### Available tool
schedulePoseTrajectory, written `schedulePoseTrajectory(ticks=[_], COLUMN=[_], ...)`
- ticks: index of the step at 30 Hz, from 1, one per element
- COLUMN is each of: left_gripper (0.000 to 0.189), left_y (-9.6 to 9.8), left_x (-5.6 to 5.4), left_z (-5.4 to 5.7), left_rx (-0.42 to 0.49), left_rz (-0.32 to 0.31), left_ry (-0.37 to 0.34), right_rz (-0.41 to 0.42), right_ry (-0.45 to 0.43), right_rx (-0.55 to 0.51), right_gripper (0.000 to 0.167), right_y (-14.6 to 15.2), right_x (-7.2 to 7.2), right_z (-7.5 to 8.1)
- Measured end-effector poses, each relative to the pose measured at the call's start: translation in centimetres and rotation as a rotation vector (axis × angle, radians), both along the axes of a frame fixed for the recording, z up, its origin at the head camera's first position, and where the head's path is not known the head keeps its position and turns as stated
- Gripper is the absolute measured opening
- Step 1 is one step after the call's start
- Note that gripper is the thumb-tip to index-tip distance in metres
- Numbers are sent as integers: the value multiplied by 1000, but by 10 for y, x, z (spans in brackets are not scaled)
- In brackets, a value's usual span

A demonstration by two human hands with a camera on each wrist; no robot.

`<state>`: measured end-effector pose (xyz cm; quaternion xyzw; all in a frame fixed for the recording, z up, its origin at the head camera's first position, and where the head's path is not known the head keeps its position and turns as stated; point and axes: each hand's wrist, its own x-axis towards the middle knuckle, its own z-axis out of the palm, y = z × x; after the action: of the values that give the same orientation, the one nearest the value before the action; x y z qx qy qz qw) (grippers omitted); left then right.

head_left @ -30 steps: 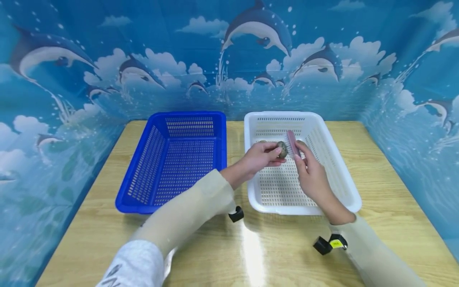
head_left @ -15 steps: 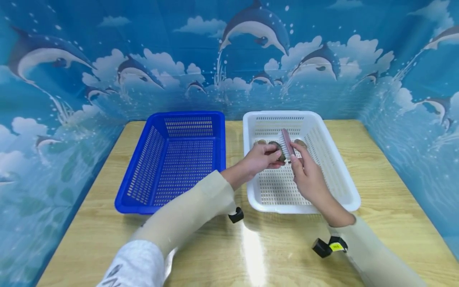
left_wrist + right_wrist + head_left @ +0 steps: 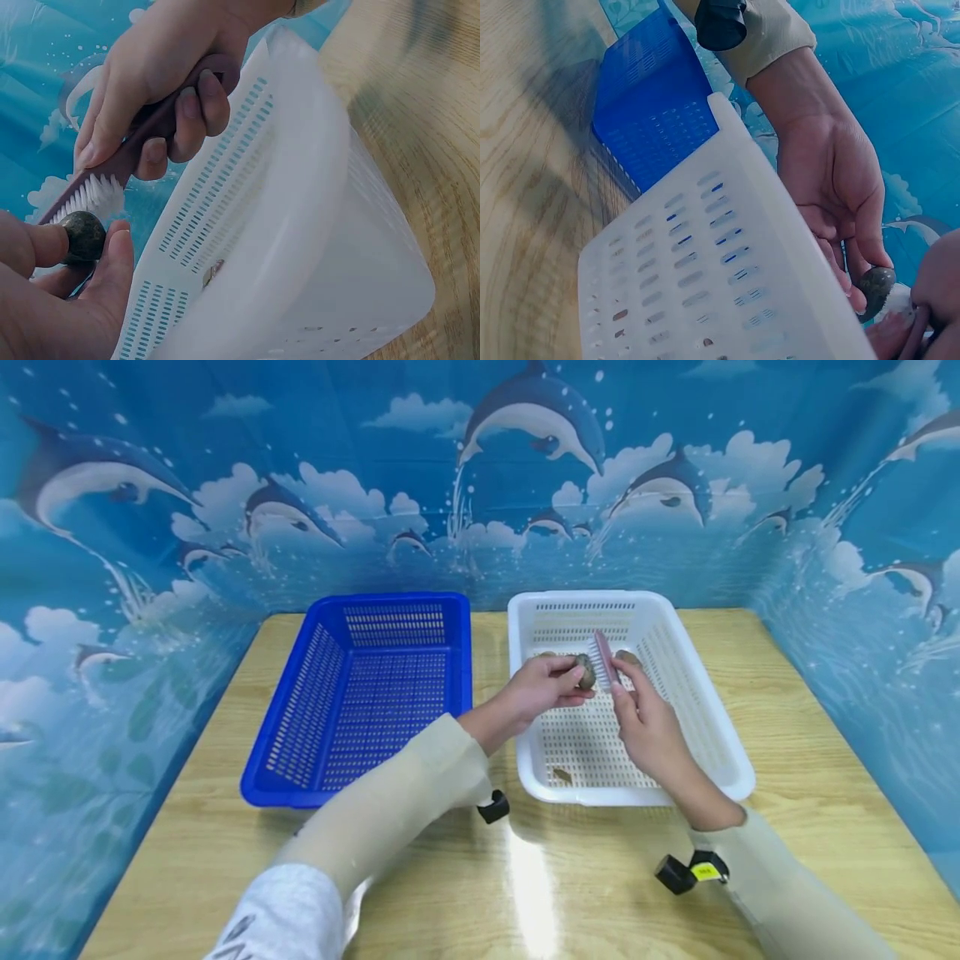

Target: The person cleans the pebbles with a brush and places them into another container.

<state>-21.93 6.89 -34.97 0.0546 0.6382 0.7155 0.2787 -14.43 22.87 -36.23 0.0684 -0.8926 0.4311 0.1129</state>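
Note:
My left hand [image 3: 542, 687] pinches a dark, mottled, rounded stone [image 3: 585, 672] between thumb and fingers, above the white basket [image 3: 527, 752]. In the left wrist view the stone [image 3: 82, 236] looks smooth, greenish-black and slightly glossy. My right hand [image 3: 651, 727] grips the handle of a dull-pink brush [image 3: 606, 652] with white bristles [image 3: 97, 196]. The bristles face the stone and lie right beside it; whether they touch cannot be told. In the right wrist view the brush is mostly cut off by the frame edge.
A blue perforated basket [image 3: 251, 781] stands left of the white one on the wooden table [image 3: 420, 893]. Inside the white basket lie a brown rounded piece [image 3: 627, 657] behind my right hand and a small brown flake [image 3: 562, 774] near the front. A dolphin-print backdrop [image 3: 360, 560] surrounds the table.
The brush shifted left and then slightly back right against the stone, which turned a little in my left hand. A small brown flake now shows at the white basket's front.

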Motion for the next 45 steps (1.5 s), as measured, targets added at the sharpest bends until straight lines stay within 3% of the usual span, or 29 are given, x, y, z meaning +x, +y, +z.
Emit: schedulePoseTrajectory(ticks=[10, 17, 24, 34, 45], left_gripper=[39, 41, 41, 38, 43], left_y=[-2, -2, -3, -8, -5], left_x=[-4, 0, 2, -3, 1], left_z=[-4, -5, -1, -3, -5], left_rx=[-12, -42, -9, 81, 44], left_rz=[9, -62, -116, 4, -134], left_ry=[-20, 33, 73, -20, 46], right_rz=[28, 15, -26, -11, -32], right_ry=[49, 66, 40, 43, 116], right_rx=[98, 129, 122, 97, 98], right_gripper=[41, 41, 44, 42, 42], right_y=[-4, -4, -1, -5, -3], right_x=[8, 4, 1, 8, 6], right_z=[1, 7, 10, 1, 3])
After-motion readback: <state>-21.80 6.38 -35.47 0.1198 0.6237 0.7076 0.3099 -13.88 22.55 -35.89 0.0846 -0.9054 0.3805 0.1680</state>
